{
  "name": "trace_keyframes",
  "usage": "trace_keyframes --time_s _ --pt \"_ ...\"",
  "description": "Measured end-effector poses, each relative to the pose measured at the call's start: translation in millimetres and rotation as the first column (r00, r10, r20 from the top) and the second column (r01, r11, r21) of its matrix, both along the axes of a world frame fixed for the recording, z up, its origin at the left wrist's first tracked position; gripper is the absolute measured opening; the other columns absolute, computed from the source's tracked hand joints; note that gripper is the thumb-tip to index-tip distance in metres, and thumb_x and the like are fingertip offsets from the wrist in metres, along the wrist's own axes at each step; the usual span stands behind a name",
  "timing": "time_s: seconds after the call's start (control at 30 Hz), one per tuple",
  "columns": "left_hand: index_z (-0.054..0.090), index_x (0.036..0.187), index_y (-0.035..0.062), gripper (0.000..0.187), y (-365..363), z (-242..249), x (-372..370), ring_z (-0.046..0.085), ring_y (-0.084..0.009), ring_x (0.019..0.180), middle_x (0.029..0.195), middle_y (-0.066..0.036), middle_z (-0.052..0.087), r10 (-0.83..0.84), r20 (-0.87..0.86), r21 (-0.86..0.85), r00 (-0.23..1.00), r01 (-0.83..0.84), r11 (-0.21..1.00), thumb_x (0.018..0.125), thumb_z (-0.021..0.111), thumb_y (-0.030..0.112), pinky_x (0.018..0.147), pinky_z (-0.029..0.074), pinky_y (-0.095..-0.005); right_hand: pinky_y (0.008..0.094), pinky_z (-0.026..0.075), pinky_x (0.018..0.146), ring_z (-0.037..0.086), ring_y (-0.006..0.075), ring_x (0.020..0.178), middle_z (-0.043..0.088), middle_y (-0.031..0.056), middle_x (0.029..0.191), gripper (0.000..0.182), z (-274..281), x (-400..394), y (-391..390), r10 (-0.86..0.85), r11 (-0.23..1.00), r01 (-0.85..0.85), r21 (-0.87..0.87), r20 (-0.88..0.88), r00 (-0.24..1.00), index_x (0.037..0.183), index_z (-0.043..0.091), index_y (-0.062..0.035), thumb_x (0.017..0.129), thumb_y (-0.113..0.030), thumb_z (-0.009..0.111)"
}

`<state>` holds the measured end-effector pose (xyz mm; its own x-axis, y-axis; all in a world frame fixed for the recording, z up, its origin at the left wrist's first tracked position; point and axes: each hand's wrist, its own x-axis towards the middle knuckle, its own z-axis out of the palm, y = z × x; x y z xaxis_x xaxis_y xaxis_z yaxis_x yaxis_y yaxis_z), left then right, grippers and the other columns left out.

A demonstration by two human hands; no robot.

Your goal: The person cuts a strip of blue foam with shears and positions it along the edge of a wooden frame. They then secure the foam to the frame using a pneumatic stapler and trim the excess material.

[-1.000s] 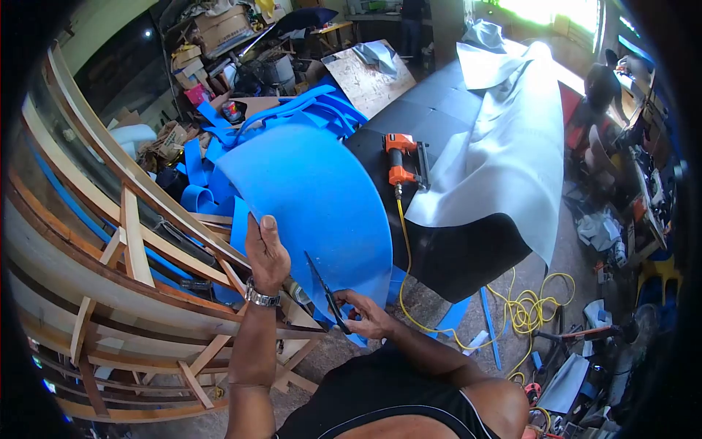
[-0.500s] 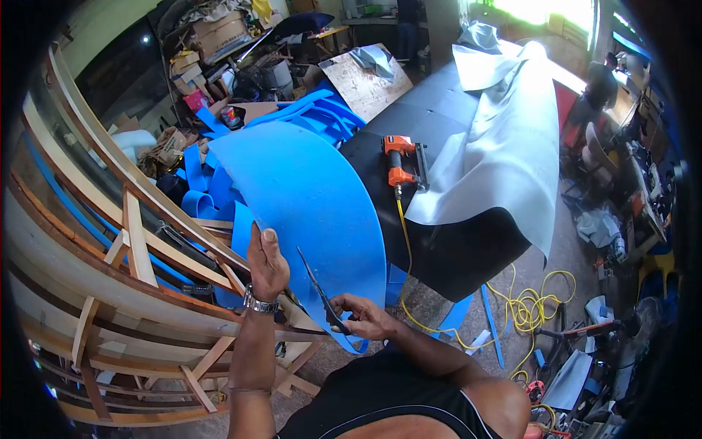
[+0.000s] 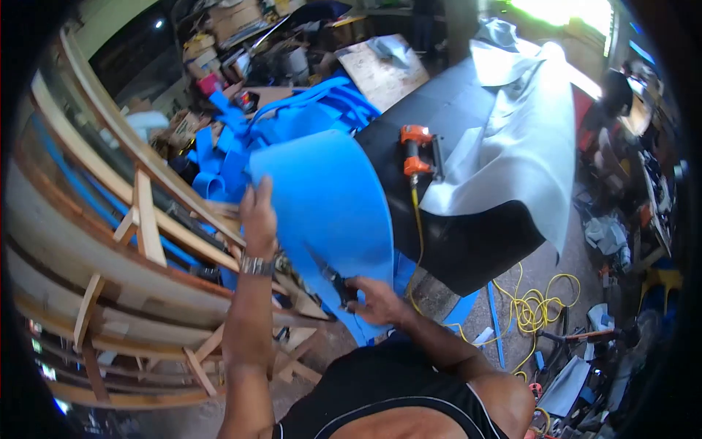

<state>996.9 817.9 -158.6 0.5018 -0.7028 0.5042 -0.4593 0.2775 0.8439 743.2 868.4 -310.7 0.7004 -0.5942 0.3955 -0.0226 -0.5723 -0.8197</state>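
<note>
A large curved sheet of blue foam [image 3: 336, 197] spans the middle of the view, narrowing to a point near my body. My left hand [image 3: 258, 216], with a metal watch at the wrist, grips the sheet's left edge; its fingertips are partly blurred. Black-handled scissors [image 3: 340, 285] are in my right hand [image 3: 373, 298], their blades lying over the lower part of the sheet and smeared by motion.
An orange nail gun [image 3: 415, 152] with a yellow hose lies on a black-covered table [image 3: 468, 249] beside silvery fabric [image 3: 526, 139]. Blue offcuts [image 3: 314, 110] pile up behind the sheet. A curved wooden frame [image 3: 110, 256] stands at left; coiled hose [image 3: 537, 307] is on the floor.
My left hand has moved up along the sheet's edge and closed on it. The sheet has shifted and bent. My right hand has moved slightly up and right with the scissors.
</note>
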Motion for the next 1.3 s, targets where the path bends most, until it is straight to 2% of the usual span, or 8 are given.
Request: trace_keyframes --time_s 0.03,0.07,0.1,0.27,0.43,0.83,1.13,1.3 --pt "0.058 0.102 -0.0022 0.028 -8.9 -16.6 26.9 0.052 -0.0228 0.069 0.087 -0.013 0.062 0.163 0.510 -0.068 0.845 -0.149 0.987 0.102 0.051 0.025 0.064 0.043 -0.0396 0.0363 0.051 0.075 0.063 0.0223 0.086 0.061 0.0126 0.101 0.046 3.5 2.0 -1.4 0.036 0.994 -0.039 0.102 0.030 0.999 0.123 0.052 -0.0011 0.082 -0.012 0.070" --pt "0.057 0.097 -0.0022 0.026 -5.6 5.4 4.4 0.049 -0.0263 0.063 0.077 -0.015 0.057 0.044 0.082 -0.037 0.996 -0.042 0.998 0.102 0.051 0.023 0.062 0.040 -0.0415 0.0345 0.051 0.072 0.062 0.0197 0.084 0.061 0.0118 0.101 0.047 5.5 5.0 -0.9 0.071 0.976 -0.083 0.201 0.064 0.995 0.124 0.052 -0.0012 0.082 -0.013 0.070" --pt "0.056 0.095 -0.0019 0.030 -3.3 18.8 -19.8 0.045 -0.0228 0.059 0.072 -0.011 0.053 0.157 0.153 -0.250 0.976 -0.115 0.961 0.103 0.048 0.026 0.058 0.038 -0.0412 0.0312 0.050 0.070 0.060 0.0169 0.085 0.060 0.0099 0.102 0.048 6.2 6.1 0.3 0.096 0.950 -0.115 0.291 0.079 0.992 0.123 0.052 -0.0020 0.081 -0.014 0.072" --pt "0.057 0.102 0.0004 0.037 12.5 28.8 -17.3 0.045 -0.0135 0.063 0.074 -0.006 0.054 0.073 0.211 -0.217 0.975 -0.026 0.976 0.105 0.044 0.035 0.055 0.037 -0.0329 0.0237 0.047 0.065 0.054 0.0107 0.096 0.056 0.0055 0.110 0.050 6.4 15.1 -3.4 0.192 0.845 -0.292 0.448 0.256 0.947 0.122 0.053 -0.0050 0.080 -0.018 0.076" --pt "0.056 0.111 0.0000 0.040 20.7 32.3 -27.5 0.043 -0.0099 0.064 0.075 -0.003 0.053 0.021 0.281 -0.273 0.959 0.059 0.960 0.106 0.041 0.036 0.056 0.037 -0.0288 0.0344 0.051 0.083 0.049 0.0182 0.112 0.055 0.0114 0.115 0.067 22.1 24.3 -4.0 0.242 0.761 -0.434 0.482 0.410 0.880 0.131 0.047 -0.0010 0.083 -0.039 0.074" --pt "0.055 0.118 -0.0016 0.041 35.3 13.4 -28.3 0.048 -0.0114 0.067 0.081 -0.005 0.058 -0.045 0.280 -0.143 0.959 0.088 0.986 0.106 0.041 0.035 0.058 0.041 -0.0300 0.0344 0.049 0.084 0.056 0.0156 0.097 0.060 0.0079 0.106 0.043 29.2 25.8 -5.5 0.176 0.842 -0.330 0.427 0.361 0.916 0.120 0.054 -0.0013 0.086 -0.017 0.074" --pt "0.055 0.116 -0.0013 0.037 53.0 1.1 -35.5 0.048 -0.0107 0.070 0.082 -0.004 0.058 -0.086 0.247 -0.164 0.965 0.129 0.978 0.106 0.041 0.032 0.060 0.040 -0.0285 0.0343 0.043 0.092 0.055 0.0170 0.102 0.060 0.0071 0.105 0.042 45.0 34.0 -0.3 0.166 0.740 -0.453 0.498 0.518 0.839 0.119 0.054 0.0017 0.085 -0.014 0.073" --pt "0.055 0.114 -0.0018 0.037 60.4 -9.4 -28.8 0.047 -0.0110 0.071 0.082 -0.005 0.057 -0.087 0.202 -0.111 0.975 0.111 0.988 0.106 0.044 0.033 0.061 0.041 -0.0307 0.0291 0.053 0.065 0.062 0.0140 0.087 0.062 0.0070 0.097 0.038 38.9 32.7 3.0 0.148 0.880 -0.296 0.371 0.378 0.914 0.119 0.054 -0.0001 0.086 -0.010 0.071"
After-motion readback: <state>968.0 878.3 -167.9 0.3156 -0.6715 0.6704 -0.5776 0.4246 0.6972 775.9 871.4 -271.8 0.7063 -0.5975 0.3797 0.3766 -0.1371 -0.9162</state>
